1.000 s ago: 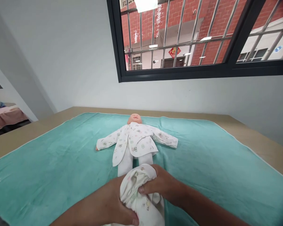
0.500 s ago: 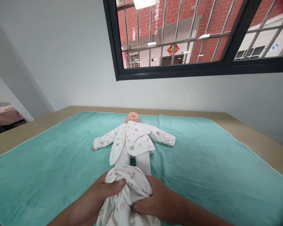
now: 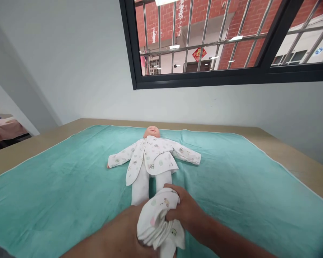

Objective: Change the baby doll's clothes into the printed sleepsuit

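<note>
A baby doll (image 3: 151,132) lies on its back, head away from me, with its arms spread. It wears an open white printed jacket (image 3: 153,154) and its white legs (image 3: 140,188) point toward me. Bunched white printed baby pants (image 3: 157,218) are gathered at the doll's right-side lower leg. My right hand (image 3: 184,206) is closed on the upper right edge of the bunched cloth, thumb in its folds. My left hand (image 3: 137,229) grips the cloth from the left and below, its fingers mostly hidden. A bit of white cloth hangs below the bunch.
A teal blanket (image 3: 78,175) covers most of the wooden table (image 3: 288,154). A wall stands behind it, with a dark-framed barred window (image 3: 201,80) above. A bed with pink cloth (image 3: 5,130) shows at the far left.
The bunched pants have shifted right, from in front of both legs to the right-side leg. My right hand has moved up and right; the left has turned and slid under the cloth.
</note>
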Motion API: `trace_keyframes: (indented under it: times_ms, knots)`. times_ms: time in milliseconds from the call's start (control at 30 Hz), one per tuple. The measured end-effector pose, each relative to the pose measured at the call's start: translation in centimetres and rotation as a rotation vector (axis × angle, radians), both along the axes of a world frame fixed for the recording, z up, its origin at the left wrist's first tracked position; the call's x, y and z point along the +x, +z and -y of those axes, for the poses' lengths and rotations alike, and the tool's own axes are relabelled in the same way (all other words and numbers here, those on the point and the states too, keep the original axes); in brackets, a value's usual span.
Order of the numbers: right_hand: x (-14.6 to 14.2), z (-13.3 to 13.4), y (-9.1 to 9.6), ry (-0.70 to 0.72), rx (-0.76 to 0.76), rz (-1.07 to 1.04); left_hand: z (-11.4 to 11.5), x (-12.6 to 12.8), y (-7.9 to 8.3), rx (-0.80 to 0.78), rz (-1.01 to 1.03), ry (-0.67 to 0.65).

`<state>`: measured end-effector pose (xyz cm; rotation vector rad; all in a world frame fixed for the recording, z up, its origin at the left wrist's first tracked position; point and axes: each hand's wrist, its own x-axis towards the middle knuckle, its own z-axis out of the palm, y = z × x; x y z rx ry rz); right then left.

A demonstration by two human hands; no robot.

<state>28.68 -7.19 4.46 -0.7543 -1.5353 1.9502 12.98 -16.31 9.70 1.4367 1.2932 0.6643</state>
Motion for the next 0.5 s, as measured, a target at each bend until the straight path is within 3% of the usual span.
trace_keyframes:
  times_ms: [133,233,400,500]
  knots:
    - [1.2,0.0,2.5,0.209,0.215,0.174,0.1,-0.9,-0.1,-0.009,0.103,0.014]
    - [1.6,1.1,3.3,0.301,0.197,0.264,0.1,-1.6,-0.9,0.046,0.054,0.038]
    - [1.4,3.7,1.5,0.211,-0.073,0.218,-0.2,-1.1,-0.1,0.055,-0.146,-0.047]
    - [1.4,4.7,0.1,0.129,-0.085,0.357,-0.6,-0.5,1.1,0.016,-0.204,-0.077]
